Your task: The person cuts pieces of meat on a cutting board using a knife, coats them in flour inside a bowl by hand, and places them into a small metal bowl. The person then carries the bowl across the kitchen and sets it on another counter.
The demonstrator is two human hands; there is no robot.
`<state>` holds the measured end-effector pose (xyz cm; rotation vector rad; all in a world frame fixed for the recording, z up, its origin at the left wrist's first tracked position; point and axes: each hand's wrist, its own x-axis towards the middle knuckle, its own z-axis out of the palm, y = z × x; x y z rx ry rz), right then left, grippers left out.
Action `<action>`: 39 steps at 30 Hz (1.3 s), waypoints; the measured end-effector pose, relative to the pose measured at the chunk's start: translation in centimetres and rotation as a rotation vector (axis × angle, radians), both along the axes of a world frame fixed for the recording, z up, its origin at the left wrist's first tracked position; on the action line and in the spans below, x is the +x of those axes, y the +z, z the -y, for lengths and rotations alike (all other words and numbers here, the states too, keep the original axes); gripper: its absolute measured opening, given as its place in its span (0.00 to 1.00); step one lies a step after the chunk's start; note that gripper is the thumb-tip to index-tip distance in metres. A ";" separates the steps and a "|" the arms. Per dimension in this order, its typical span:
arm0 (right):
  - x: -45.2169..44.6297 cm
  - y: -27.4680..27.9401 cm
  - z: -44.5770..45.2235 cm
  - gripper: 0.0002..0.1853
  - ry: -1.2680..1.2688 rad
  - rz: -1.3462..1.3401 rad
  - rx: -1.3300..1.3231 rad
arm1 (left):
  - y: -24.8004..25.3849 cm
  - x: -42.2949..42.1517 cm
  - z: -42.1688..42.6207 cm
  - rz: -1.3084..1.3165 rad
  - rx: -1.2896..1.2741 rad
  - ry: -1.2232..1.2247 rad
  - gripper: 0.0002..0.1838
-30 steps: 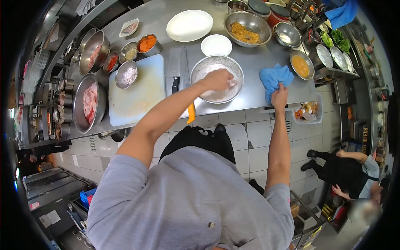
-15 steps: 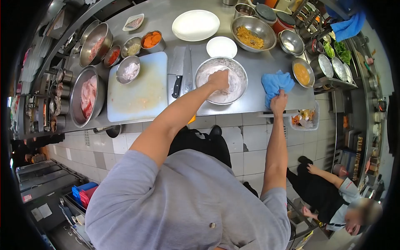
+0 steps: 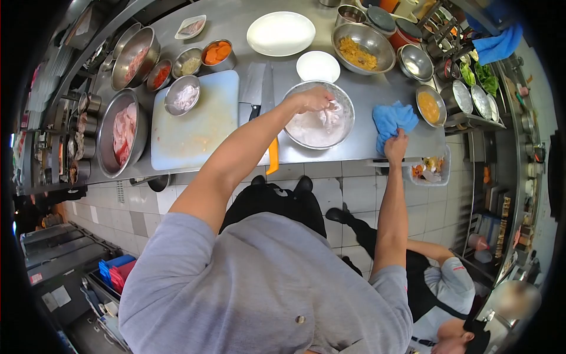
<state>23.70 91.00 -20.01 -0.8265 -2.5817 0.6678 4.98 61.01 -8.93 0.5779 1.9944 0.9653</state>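
My left hand (image 3: 315, 101) is over a steel mixing bowl (image 3: 349, 127) of white powder, fingers closed around a powder-coated piece of food (image 3: 331, 118), perhaps meat. At the front edge of the steel counter, my right hand (image 3: 396, 146) grips the lower end of a crumpled blue cloth (image 3: 392, 121). Left of the bowl lie a cleaver (image 3: 253, 88) and a knife with a yellow handle (image 3: 273, 156). A white cutting board (image 3: 194, 133) carries a small bowl (image 3: 183, 97) with pale coated pieces.
Raw meat fills a large bowl (image 3: 122, 133) at far left. White plates (image 3: 281, 33) and a bowl of orange-yellow food (image 3: 355, 54) stand behind. Beaten egg (image 3: 429, 107) sits at right, above a scrap bin (image 3: 429, 171). A co-worker (image 3: 442, 283) is at my lower right.
My left hand has risen from the powder, lifting a coated piece. My right hand stays at the cloth. The co-worker has moved left, closer to me. The yellow handle now shows more.
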 end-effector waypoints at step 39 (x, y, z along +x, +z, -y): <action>4.6 6.3 10.0 0.13 -0.119 -0.374 -0.591 | 17.6 -4.2 31.4 -0.801 -0.147 0.372 0.29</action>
